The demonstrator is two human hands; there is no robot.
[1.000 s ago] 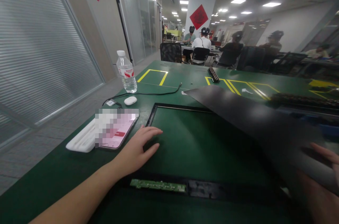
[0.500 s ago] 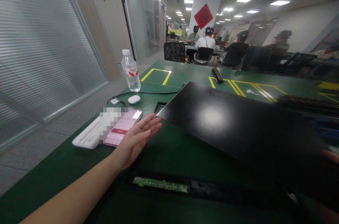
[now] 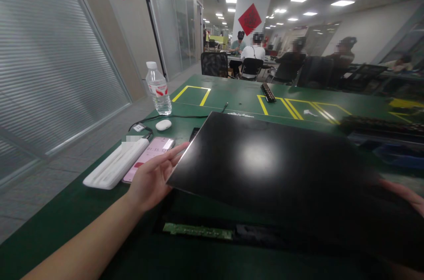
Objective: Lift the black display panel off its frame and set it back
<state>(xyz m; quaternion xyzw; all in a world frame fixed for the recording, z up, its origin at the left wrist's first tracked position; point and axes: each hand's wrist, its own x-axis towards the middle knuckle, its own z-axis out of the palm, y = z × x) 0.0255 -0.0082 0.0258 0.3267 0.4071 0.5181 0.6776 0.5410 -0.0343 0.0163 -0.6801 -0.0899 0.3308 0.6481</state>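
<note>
A large glossy black screen panel (image 3: pixel 298 156) is held tilted above the table, a round glare on its face. At its left edge is my left hand (image 3: pixel 154 180), with the fingers passing behind the panel and the thumb side along the edge. My right hand (image 3: pixel 402 194) grips the opposite edge near the picture's right border; only part of it shows. Below the panel's near edge, a narrow green circuit board (image 3: pixel 198 231) lies beside dark parts, which are mostly in shadow. A dark frame corner (image 3: pixel 194 133) peeks out behind my left fingers.
On the green table (image 3: pixel 43 236), a phone (image 3: pixel 159 146), a white case (image 3: pixel 114 165), a white earbud case (image 3: pixel 163 125) and a water bottle (image 3: pixel 159 90) stand left. A dark ribbed strip (image 3: pixel 268 93) lies at the back by yellow tape. People sit beyond.
The panel has swung left and down toward me, its left edge now against my left hand. That hand was stretched flat beside the corner before. More of my right hand shows.
</note>
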